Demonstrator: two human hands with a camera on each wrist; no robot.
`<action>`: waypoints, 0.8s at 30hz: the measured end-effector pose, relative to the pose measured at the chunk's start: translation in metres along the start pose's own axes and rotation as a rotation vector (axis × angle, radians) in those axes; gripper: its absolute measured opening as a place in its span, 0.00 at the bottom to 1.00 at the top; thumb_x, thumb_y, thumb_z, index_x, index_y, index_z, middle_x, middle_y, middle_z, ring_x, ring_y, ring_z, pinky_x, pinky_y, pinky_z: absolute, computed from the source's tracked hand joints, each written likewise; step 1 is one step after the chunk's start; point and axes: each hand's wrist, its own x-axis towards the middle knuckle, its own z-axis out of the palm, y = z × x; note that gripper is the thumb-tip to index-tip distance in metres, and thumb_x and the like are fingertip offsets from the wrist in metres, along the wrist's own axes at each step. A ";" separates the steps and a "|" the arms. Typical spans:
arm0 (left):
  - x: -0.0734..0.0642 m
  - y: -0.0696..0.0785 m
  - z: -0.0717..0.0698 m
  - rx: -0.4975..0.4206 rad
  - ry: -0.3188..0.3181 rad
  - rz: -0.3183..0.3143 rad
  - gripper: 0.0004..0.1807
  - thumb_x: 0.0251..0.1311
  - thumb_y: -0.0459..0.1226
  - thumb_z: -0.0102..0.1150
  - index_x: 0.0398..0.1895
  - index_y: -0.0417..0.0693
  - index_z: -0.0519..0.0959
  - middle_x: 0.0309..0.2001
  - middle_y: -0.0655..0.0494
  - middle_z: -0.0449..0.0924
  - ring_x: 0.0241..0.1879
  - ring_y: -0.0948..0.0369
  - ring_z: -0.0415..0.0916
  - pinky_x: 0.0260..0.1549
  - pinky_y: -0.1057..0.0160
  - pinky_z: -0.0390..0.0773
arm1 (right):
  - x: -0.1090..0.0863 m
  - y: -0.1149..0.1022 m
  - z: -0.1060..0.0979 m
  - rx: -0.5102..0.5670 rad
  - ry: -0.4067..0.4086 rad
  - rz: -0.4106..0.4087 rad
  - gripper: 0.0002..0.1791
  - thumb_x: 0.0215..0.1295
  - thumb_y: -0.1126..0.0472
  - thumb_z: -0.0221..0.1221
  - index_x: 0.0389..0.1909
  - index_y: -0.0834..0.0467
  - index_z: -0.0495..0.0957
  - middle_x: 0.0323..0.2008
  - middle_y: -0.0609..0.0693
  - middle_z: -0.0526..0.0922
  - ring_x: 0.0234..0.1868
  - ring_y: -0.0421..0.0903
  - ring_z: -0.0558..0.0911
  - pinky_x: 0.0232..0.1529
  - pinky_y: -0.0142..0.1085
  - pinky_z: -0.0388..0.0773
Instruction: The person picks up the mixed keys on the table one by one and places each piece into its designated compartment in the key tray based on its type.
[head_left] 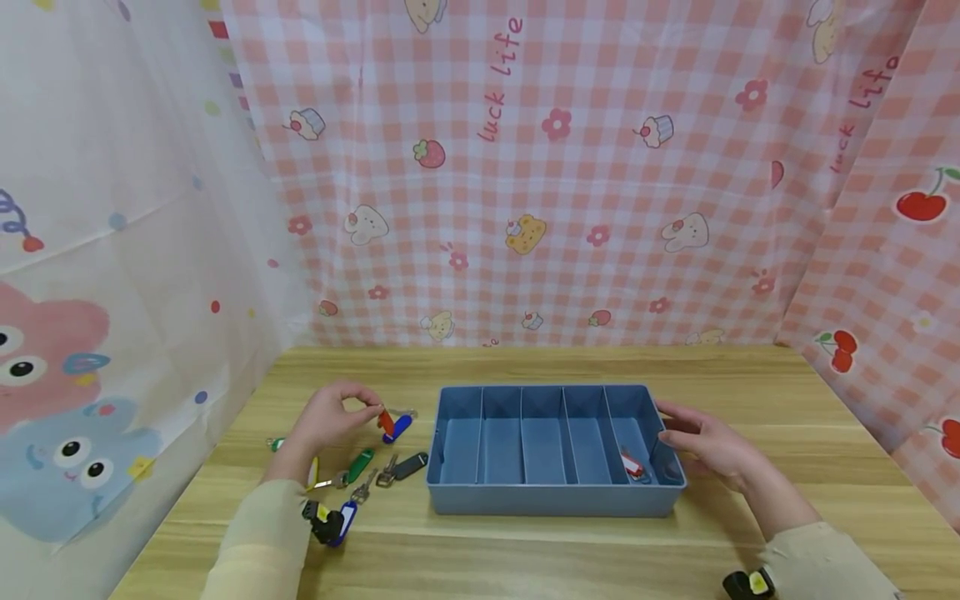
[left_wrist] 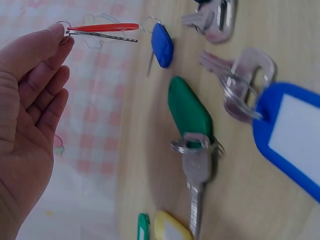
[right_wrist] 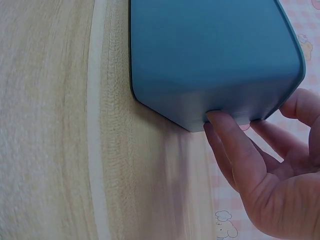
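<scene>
My left hand (head_left: 341,415) pinches the metal ring of a key with a red tag (left_wrist: 102,28); the key and tag point away from the fingertips, off the table. Just beyond lies a key with a blue tag (head_left: 397,428). Nearer are keys with a green tag (left_wrist: 190,107), a dark tag (head_left: 410,466) and a second blue tag (left_wrist: 295,135). At the right end of a blue-grey divided box (head_left: 555,500), my right hand (head_left: 712,446) holds the end wall, its thumb at the rim and fingers against the outside.
In the box's rightmost compartment lies a red-tagged key (head_left: 632,465); the other compartments show bare floors. A yellow tag (left_wrist: 170,227) and a small green tag (left_wrist: 143,226) lie near the left forearm. Patterned cloth (head_left: 555,192) hangs behind the wooden table (head_left: 525,550).
</scene>
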 end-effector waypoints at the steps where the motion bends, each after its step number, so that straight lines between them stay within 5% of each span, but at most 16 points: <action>1: 0.001 0.001 0.000 0.000 0.000 0.017 0.03 0.61 0.37 0.68 0.30 0.51 0.86 0.35 0.59 0.83 0.45 0.51 0.78 0.53 0.38 0.70 | 0.000 0.000 0.000 0.002 -0.003 -0.002 0.37 0.73 0.63 0.53 0.75 0.71 0.47 0.70 0.77 0.52 0.66 0.67 0.66 0.57 0.56 0.73; 24: 0.016 0.043 -0.002 -0.035 0.081 0.162 0.06 0.60 0.39 0.69 0.31 0.46 0.85 0.39 0.55 0.82 0.47 0.50 0.77 0.53 0.41 0.71 | -0.001 -0.001 0.000 0.023 -0.012 -0.001 0.37 0.73 0.63 0.54 0.75 0.70 0.48 0.71 0.76 0.51 0.63 0.62 0.69 0.55 0.54 0.75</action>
